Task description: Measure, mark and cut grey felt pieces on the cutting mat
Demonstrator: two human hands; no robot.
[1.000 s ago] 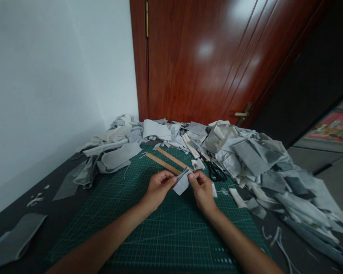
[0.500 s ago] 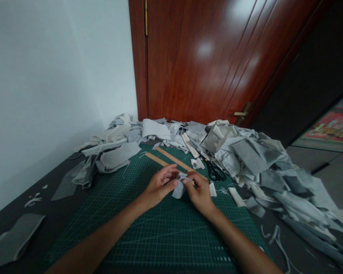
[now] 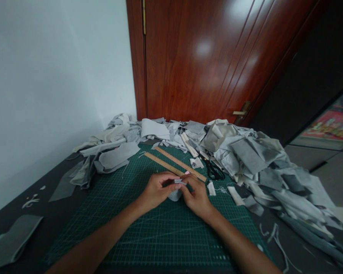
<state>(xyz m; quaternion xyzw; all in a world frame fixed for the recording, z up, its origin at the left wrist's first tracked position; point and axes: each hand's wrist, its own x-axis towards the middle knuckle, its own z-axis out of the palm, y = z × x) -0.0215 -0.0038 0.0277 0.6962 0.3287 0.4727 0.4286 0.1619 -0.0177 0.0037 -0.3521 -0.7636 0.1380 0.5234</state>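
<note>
Both hands meet over the middle of a green cutting mat (image 3: 160,236). Between them is a small piece of grey fabric (image 3: 175,195), its upper edge folded and its lower part hanging down. My left hand (image 3: 157,190) pinches the fold from the left with thumb and fingers. From the right, my right hand (image 3: 196,193) grips the same fabric, fingers curled around its edge. A small pink bit (image 3: 187,172) shows just beyond the right fingers; what it is I cannot tell. Two wooden rulers (image 3: 165,163) lie on the mat behind the hands.
Black-handled scissors (image 3: 214,170) lie right of the rulers. A big heap of grey and cream fabric scraps (image 3: 251,156) covers the right and back; another scrap pile (image 3: 111,156) lies at left. A folded grey cloth (image 3: 15,239) is near left. Loose threads (image 3: 277,239) lie at right.
My left fingers, spread apart before, have closed on the fabric's edge. The fabric is now folded, with less of it hanging below, and the hands are nearer each other.
</note>
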